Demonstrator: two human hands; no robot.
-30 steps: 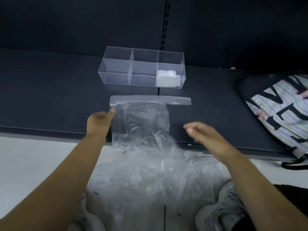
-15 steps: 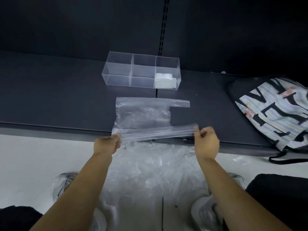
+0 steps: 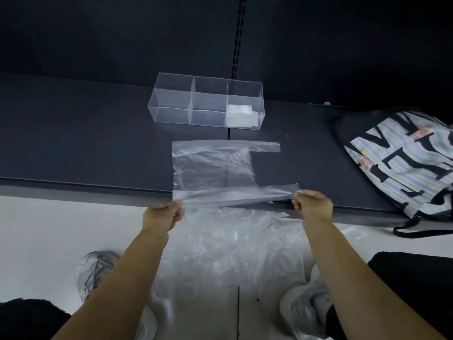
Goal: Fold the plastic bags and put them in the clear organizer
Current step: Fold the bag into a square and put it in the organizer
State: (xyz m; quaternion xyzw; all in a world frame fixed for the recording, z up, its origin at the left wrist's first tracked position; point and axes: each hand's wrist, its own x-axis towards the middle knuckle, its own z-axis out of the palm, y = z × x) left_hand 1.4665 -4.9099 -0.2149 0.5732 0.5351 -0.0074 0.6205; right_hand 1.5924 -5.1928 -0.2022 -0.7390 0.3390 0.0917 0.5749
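the left hand (image 3: 163, 215) and right hand (image 3: 313, 204) each pinch an end of the near edge of the bag (image 3: 210, 165), flat on the shelf (image 3: 85, 143) just beyond them, so hold it taut and level and lay it square on the far edge.

The striped bag (image 3: 402, 158) carried big black letters, turned sideways and cut off; no whole word was readable.

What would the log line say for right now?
step: folding plastic bag on shelf | left grip: pinches bag | right grip: pinches bag | organizer: folded stack in right compartment
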